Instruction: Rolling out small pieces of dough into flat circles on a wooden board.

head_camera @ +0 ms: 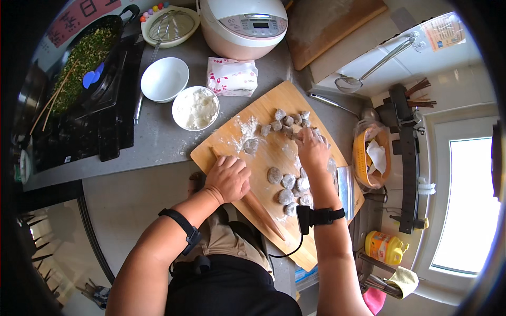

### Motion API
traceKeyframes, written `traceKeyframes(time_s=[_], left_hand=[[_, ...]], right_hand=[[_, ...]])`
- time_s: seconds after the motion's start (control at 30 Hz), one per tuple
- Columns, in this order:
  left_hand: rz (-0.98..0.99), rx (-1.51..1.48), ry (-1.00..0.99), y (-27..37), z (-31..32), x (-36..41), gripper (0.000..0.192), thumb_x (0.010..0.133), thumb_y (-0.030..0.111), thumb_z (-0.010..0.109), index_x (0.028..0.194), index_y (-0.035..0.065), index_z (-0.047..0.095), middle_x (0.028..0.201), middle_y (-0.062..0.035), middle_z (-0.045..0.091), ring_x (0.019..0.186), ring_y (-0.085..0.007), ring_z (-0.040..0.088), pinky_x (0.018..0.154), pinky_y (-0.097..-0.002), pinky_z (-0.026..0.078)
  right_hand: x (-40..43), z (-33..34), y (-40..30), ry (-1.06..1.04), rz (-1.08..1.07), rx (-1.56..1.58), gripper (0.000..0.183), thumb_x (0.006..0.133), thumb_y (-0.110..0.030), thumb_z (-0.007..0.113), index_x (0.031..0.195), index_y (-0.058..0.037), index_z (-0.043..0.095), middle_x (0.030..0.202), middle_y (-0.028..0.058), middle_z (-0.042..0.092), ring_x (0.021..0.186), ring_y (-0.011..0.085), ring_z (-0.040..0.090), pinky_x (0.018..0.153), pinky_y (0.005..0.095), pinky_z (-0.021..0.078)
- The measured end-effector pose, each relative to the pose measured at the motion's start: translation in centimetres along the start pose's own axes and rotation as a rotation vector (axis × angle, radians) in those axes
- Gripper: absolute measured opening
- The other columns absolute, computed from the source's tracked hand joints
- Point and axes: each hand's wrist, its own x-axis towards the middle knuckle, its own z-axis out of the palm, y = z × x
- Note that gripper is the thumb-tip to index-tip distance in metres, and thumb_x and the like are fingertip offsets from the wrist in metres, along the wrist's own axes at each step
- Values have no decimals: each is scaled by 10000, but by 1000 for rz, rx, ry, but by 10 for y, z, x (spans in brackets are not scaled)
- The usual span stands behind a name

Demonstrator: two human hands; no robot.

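Observation:
My left hand (228,178) rests over a wooden rolling pin (263,215) that lies along the near edge of a wooden board (276,98). At the board's right side, my right hand (312,150) reaches down among cut grey dough pieces (276,125), its fingertips at one of them; whether it grips the piece is unclear. A flattened dough piece (251,146) sits by a patch of loose flour (247,128) between the hands. Several floured round dough pieces (286,196) lie nearer me, beside my right forearm, which partly hides them.
Beyond the board stand a bowl of flour (196,108), a white bowl (165,79), a tissue pack (232,77) and a rice cooker (244,27). A wok of chopped greens (85,59) is at the left. An orange basket (359,158) stands right of the board.

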Motion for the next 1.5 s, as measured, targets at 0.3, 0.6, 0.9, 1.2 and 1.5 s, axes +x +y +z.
traceKeyframes(time_s=[0.3,0.6,0.9,1.2,1.5], left_hand=[[29,9,86,0,2,1,107,752,245,587,725,143,564,805,-49,526,850,-248,523,808,-390,407],[14,30,41,0,0,0,98,751,240,582,736,143,576,803,-47,529,848,-245,527,802,-390,408],[8,30,-4,1,-5,6,128,738,249,587,714,140,525,804,-50,518,841,-249,528,794,-389,411],[41,18,95,0,5,0,105,726,236,581,740,137,548,827,-53,544,850,-253,531,807,-397,412],[34,0,105,2,-1,3,251,894,372,550,853,124,544,831,-48,544,826,-253,525,803,-385,397]], right_hand=[[-31,3,-51,-268,-263,175,176,872,-141,631,1043,-103,648,1102,129,621,1003,338,639,856,436,528],[-19,2,-65,39,-197,347,720,868,-268,694,1463,-18,374,1426,234,437,1323,444,398,1107,516,331],[-12,47,-87,-16,-258,40,705,963,-448,461,1528,-63,290,1589,151,269,1471,340,218,1202,532,74],[-4,20,-63,109,-19,847,740,1019,-559,289,1554,-52,226,1568,194,282,1449,318,260,1177,479,190],[-40,40,-74,-422,441,1515,741,1039,-590,155,1312,-30,557,954,57,581,836,155,540,739,274,439]])
